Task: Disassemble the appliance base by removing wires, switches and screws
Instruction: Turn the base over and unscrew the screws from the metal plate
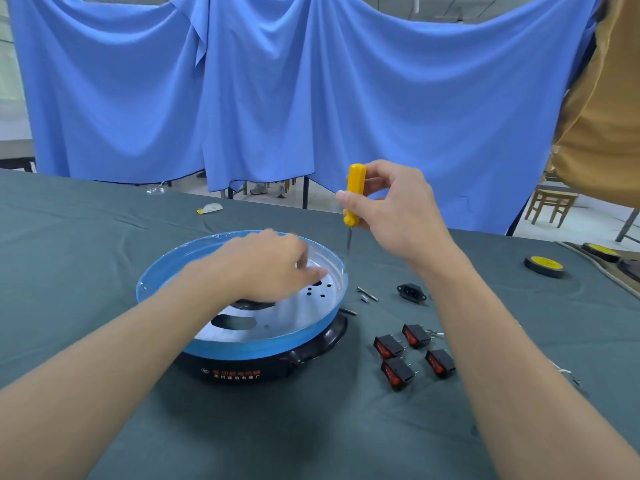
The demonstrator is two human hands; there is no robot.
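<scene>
The round appliance base is black with a blue-filmed rim and a silver metal plate inside, standing mid-table. My left hand reaches into the plate, fingers curled near several small holes; whether it pinches anything is hidden by blur. My right hand grips a yellow-handled screwdriver upright, its tip just above the rim's far right edge. Several black rocker switches with red buttons lie to the right of the base. A black power socket and loose screws lie beyond them.
A grey cloth covers the table. Black-and-yellow round discs sit at the far right, near the table's edge. A small white-and-yellow scrap lies at the back. A blue curtain hangs behind; a person in a tan garment stands at the right.
</scene>
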